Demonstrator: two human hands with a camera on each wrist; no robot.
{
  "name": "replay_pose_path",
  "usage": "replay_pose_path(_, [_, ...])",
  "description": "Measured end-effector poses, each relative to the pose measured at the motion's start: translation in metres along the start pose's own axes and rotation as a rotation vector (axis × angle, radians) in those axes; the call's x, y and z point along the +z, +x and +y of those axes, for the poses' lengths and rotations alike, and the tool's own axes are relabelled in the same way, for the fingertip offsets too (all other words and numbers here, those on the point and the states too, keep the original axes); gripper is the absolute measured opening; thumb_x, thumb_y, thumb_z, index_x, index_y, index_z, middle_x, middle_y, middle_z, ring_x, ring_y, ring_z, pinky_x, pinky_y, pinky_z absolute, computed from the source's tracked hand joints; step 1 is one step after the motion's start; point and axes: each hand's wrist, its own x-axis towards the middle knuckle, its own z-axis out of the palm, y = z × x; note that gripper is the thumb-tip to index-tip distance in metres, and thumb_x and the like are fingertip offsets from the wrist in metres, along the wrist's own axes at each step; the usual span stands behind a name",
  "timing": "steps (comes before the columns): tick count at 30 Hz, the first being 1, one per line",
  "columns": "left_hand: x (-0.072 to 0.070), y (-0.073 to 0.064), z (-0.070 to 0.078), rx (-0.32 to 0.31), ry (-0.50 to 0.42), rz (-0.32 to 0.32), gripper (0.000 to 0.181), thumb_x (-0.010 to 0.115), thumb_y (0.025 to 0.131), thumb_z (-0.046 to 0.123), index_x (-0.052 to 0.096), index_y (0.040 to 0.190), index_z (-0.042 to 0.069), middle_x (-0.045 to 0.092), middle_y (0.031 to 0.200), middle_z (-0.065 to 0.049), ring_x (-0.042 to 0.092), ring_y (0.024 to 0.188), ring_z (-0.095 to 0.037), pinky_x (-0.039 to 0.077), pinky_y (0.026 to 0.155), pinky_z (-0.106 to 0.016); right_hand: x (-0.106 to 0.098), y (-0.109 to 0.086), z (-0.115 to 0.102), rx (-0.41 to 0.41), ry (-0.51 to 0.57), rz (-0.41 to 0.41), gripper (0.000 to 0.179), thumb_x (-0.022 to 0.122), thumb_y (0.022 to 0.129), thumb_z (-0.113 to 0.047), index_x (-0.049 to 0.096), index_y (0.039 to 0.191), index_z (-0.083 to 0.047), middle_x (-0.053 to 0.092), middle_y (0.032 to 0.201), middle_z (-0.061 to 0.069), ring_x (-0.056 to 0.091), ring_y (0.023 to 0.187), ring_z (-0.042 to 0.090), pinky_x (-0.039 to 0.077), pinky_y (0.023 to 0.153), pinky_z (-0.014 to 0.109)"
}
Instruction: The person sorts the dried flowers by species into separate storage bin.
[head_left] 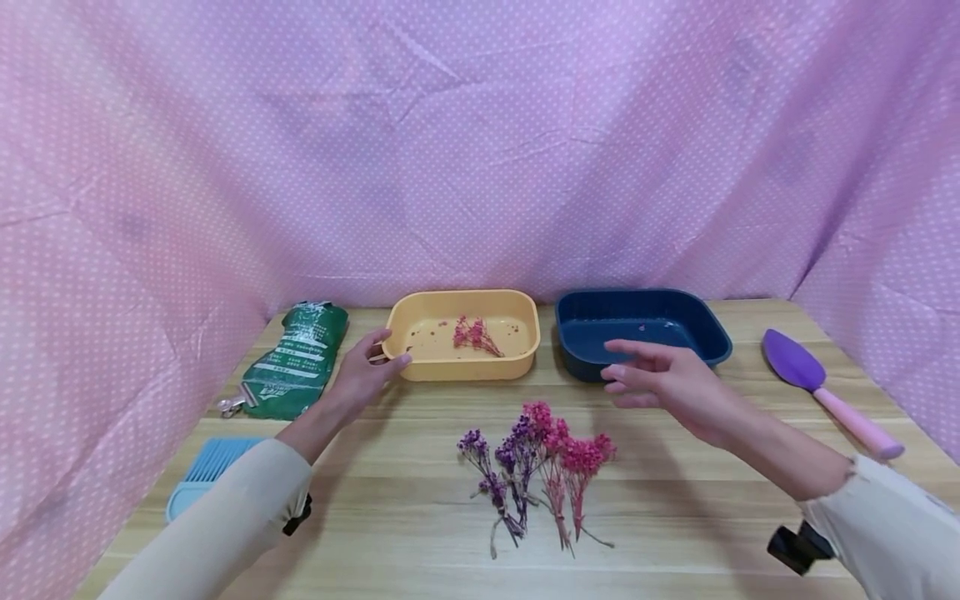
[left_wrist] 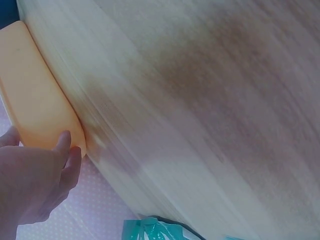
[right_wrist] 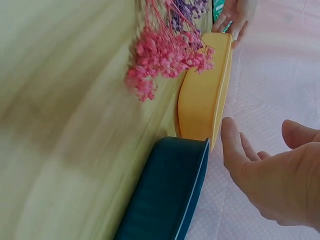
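My left hand holds the left end of a yellow plastic tray, thumb near the front corner and fingers at the end rim. A small sprig of pink dried flowers lies inside it with scattered bits. My right hand hovers before a navy blue tray, fingers loosely bent and nothing between them; in the right wrist view the hand is apart from both trays. In front of the trays lie bunches of purple dried flowers and pink dried flowers, stems toward me.
At the left lie a green bag with a metal clip and a light blue brush. A purple spatula with a pink handle rests at the right. Pink dotted cloth hangs behind and beside the wooden table.
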Motion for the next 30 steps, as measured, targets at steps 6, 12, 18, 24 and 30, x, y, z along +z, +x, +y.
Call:
replay_pose_path(6, [0.000,0.000,-0.002,0.011,-0.002,0.000,0.069,0.065,0.093,0.023,0.028,0.150,0.006,0.036,0.146,-0.024,0.043,0.129,-0.036,0.043,0.104,-0.041,0.001,-0.016,0.014,0.024,0.053,-0.010,0.065,0.059,0.097,-0.024,0.029,0.148,0.002,0.062,0.122,0.019,0.064,0.106,0.029,0.055,0.088,0.041])
replay_pose_path(12, [0.001,0.001,-0.003,0.013,-0.008,0.002,0.069,0.065,0.093,0.023,0.029,0.150,0.006,0.037,0.145,-0.024,0.043,0.129,-0.035,0.044,0.104,-0.041,0.011,-0.027,0.027,0.064,0.090,-0.018,0.064,0.059,0.097,-0.019,0.028,0.147,0.005,0.065,0.114,0.018,0.065,0.103,0.031,0.055,0.086,0.044])
replay_pose_path(18, [0.001,0.001,-0.003,0.000,-0.015,0.007,0.070,0.065,0.093,0.023,0.029,0.150,0.007,0.036,0.146,-0.023,0.043,0.129,-0.035,0.044,0.104,-0.041,0.022,-0.034,0.038,0.124,0.102,-0.044,0.066,0.061,0.095,-0.015,0.027,0.147,0.007,0.064,0.117,0.024,0.065,0.101,0.031,0.055,0.085,0.046])
replay_pose_path(24, [0.000,0.000,-0.002,-0.014,-0.007,0.006,0.070,0.066,0.093,0.023,0.028,0.150,0.008,0.035,0.147,-0.023,0.042,0.130,-0.036,0.043,0.104,-0.041,0.028,-0.037,0.047,0.181,0.067,-0.045,0.069,0.065,0.093,-0.021,0.031,0.146,0.006,0.064,0.118,0.023,0.067,0.099,0.031,0.057,0.082,0.044])
replay_pose_path(30, [0.001,0.001,-0.001,-0.020,0.001,0.007,0.070,0.066,0.093,0.025,0.029,0.150,0.009,0.035,0.147,-0.022,0.042,0.130,-0.035,0.043,0.104,-0.041,0.039,-0.039,0.059,0.225,0.036,-0.054,0.067,0.064,0.093,-0.014,0.030,0.145,0.009,0.068,0.100,0.019,0.068,0.087,0.028,0.059,0.075,0.043])
